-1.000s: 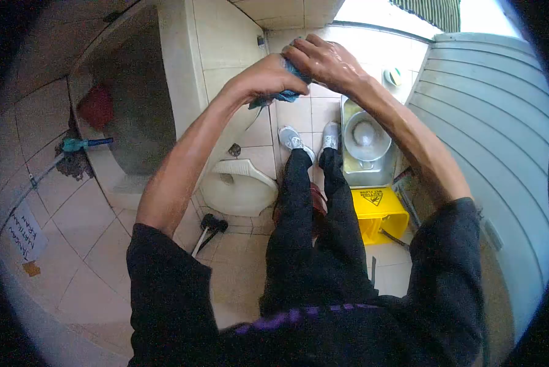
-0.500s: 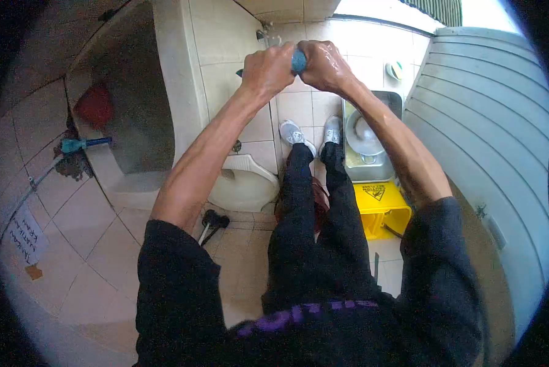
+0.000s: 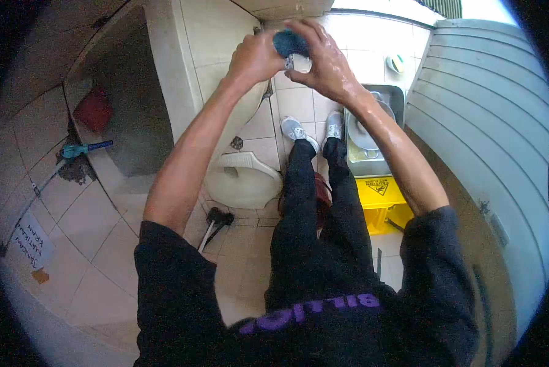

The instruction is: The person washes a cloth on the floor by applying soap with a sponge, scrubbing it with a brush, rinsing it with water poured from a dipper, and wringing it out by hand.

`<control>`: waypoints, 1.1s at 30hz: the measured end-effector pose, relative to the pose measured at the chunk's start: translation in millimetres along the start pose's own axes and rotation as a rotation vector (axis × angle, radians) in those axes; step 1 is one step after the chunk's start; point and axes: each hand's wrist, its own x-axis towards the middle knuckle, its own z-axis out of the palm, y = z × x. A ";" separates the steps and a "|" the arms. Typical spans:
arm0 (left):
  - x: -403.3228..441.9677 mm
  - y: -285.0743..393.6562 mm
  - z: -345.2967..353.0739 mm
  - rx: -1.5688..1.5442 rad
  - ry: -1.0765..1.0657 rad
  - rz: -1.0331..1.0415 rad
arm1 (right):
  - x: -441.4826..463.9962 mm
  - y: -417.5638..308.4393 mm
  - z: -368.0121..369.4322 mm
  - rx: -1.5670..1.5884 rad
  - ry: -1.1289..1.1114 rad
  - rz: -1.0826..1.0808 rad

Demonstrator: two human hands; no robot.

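Observation:
Up in front of me, a wet blue cloth or sponge [image 3: 291, 43] is between my hands; which of the two I cannot tell. My left hand [image 3: 254, 57] is closed on its left side. On the other side my right hand [image 3: 330, 63] is wet and curved, its fingers reaching over the top of the blue piece while the thumb stands apart below. Whether those fingers press on it is unclear. Whitish suds or water [image 3: 288, 63] shows under the piece.
A urinal [image 3: 244, 186] is at left below my arms, with a black-headed brush [image 3: 218, 216] near it. At right stand a yellow caution-marked bucket [image 3: 381, 191] and a metal tray [image 3: 367, 167] holding a pot lid [image 3: 363, 142]. A tiled basin [image 3: 179, 92] and slatted panel [image 3: 470, 92] flank me.
My hands were both fisted round the blue piece, twisting it. Now my right hand has loosened and spread its fingers, the hands are a little higher and more of the piece shows.

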 end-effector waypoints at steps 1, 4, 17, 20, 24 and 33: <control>1.3 1.0 -4.1 -0.141 -0.083 -0.031 | -3.3 -1.4 -1.7 0.002 0.000 0.007; 0.1 13.5 -20.8 -0.509 -0.317 -0.073 | 0.8 4.6 -9.8 -0.450 0.128 -0.419; -7.8 27.6 -17.2 -0.029 -0.156 0.063 | 18.2 2.1 -12.1 -0.207 -0.267 0.070; -8.3 29.4 -14.2 0.167 -0.103 0.116 | 7.3 17.4 7.6 -0.124 -0.258 0.262; 1.0 21.9 -4.6 0.271 -0.016 0.275 | -0.8 1.3 5.7 0.143 -0.111 0.504; 4.3 7.1 -11.9 0.368 0.162 0.556 | -8.8 -7.3 3.2 0.964 -0.324 0.802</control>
